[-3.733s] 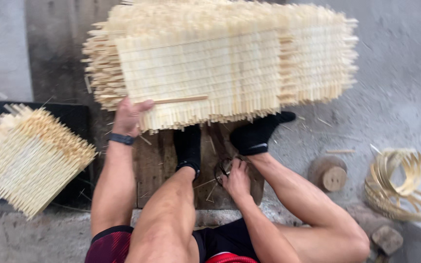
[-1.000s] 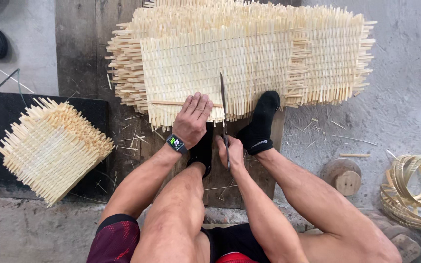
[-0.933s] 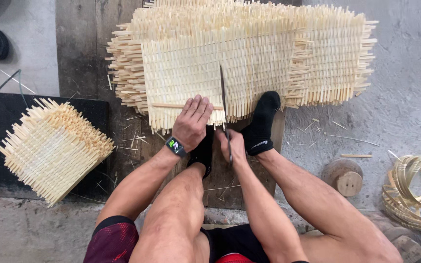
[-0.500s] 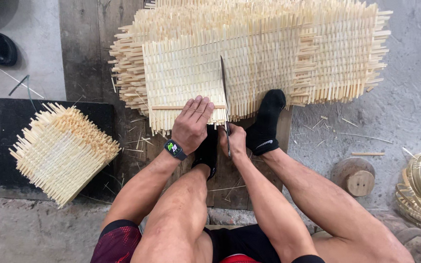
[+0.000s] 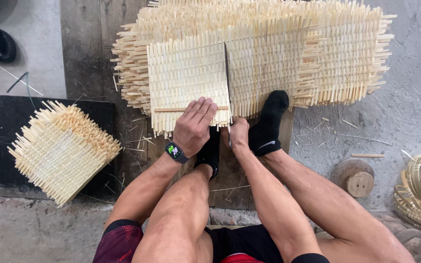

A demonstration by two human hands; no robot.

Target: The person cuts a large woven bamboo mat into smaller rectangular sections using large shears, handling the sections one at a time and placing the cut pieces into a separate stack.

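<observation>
Woven mat stacks (image 5: 264,58): two; one knife (image 5: 227,78).

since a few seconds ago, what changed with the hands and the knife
The right hand came up from the plank and now grips a knife whose blade lies up across the woven mat. The left hand shifted right along the mat's near edge. Both feet stay put.

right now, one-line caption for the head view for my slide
Left hand flat on a woven bamboo mat, right hand holding a long knife upright against it, seated on the floor.
</observation>
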